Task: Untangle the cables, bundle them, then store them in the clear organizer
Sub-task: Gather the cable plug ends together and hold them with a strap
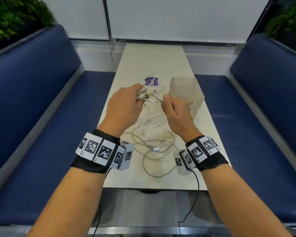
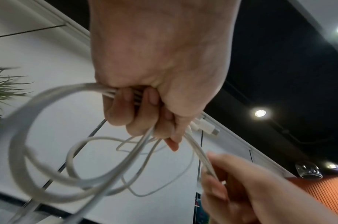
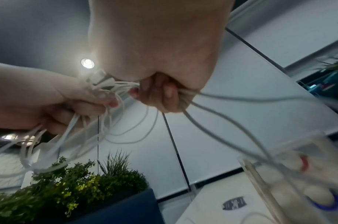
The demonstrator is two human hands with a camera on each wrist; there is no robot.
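Cables [image 1: 150, 137] between both hands (gripped), organizer [image 1: 186, 93] just beyond.

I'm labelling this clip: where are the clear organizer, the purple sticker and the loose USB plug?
clear organizer [image 1: 184, 89], head view, front wall.
purple sticker [image 1: 151, 81], head view, its middle.
USB plug [image 1: 156, 149], head view, metal end.

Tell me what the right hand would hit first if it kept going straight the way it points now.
Probably the clear organizer: the right hand, gripping white cables, points away from the person with the box just ahead and slightly right. Depth is unclear, so it might just graze it.
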